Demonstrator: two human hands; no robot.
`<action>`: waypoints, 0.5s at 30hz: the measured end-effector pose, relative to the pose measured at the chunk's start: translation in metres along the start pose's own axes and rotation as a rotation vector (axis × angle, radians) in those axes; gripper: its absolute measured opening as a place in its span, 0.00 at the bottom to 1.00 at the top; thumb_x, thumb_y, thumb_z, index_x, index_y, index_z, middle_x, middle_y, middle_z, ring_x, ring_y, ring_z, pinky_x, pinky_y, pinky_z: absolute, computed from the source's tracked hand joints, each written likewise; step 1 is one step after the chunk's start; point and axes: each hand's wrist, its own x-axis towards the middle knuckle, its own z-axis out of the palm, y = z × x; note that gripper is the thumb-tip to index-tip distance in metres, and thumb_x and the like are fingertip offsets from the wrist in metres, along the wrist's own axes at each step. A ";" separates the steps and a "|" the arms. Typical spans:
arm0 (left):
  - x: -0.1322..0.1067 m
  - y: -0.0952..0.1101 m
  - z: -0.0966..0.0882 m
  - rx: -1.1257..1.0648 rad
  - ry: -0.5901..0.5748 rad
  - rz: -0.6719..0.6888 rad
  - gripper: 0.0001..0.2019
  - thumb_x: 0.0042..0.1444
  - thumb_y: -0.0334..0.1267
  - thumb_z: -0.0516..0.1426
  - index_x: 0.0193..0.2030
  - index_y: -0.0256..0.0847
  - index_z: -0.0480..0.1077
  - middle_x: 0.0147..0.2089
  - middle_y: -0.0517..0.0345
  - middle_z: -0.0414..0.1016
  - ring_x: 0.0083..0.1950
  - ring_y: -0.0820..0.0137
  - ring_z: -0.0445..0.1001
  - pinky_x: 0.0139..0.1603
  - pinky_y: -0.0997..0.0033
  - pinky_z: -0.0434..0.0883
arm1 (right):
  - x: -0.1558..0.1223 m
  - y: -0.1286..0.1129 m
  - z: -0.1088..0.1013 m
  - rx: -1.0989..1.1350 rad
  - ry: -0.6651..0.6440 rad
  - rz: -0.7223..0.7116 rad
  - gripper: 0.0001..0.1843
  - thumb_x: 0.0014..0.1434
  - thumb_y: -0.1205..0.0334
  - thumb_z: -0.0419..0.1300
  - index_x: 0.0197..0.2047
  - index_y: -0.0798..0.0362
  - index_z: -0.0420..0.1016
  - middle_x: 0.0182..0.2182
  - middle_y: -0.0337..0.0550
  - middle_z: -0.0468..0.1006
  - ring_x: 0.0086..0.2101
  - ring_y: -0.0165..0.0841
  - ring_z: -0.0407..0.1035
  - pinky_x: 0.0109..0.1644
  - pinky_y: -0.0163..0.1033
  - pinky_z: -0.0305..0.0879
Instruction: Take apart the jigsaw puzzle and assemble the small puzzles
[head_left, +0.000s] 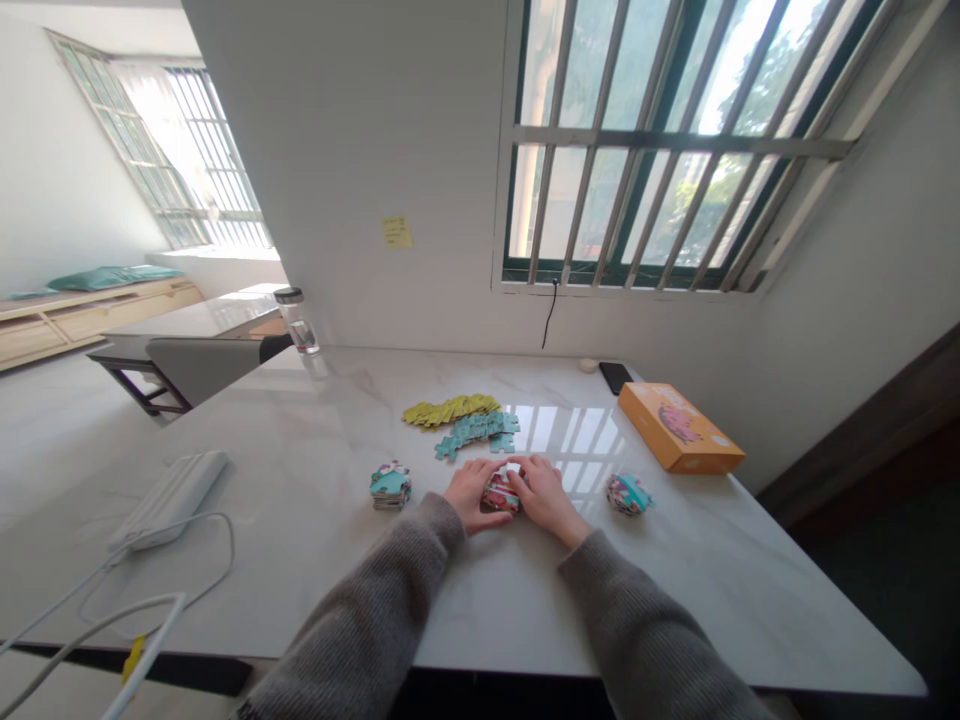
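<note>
My left hand point(471, 495) and right hand point(546, 498) cup a small stack of jigsaw pieces point(501, 492) at lower centre of the frame; the fingers curve over it and the fingertips nearly meet, so both hands grasp it lightly, neither clenched nor released; handling this stack is the step in hand, and it sits on the white marble table point(315, 450), near the edge on my side; just left of it stands a second stack point(390, 486); to the right lies a loose heap of pieces point(628, 494); above my hands, teal pieces point(476, 432) lie touching a strip of yellow pieces point(450, 410); an orange box point(679, 428) lies right of centre, a black phone point(615, 378) beyond it; a white power bank point(169, 498) lies at lower left; the next move calls for a hold firm enough to keep the stack together.
</note>
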 end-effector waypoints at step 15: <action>0.003 -0.016 -0.001 -0.064 -0.043 0.032 0.33 0.42 0.42 0.67 0.57 0.38 0.68 0.50 0.47 0.75 0.50 0.55 0.71 0.56 0.55 0.68 | -0.011 0.010 -0.019 0.024 -0.228 -0.243 0.32 0.50 0.59 0.68 0.59 0.49 0.69 0.48 0.49 0.72 0.50 0.44 0.64 0.57 0.49 0.59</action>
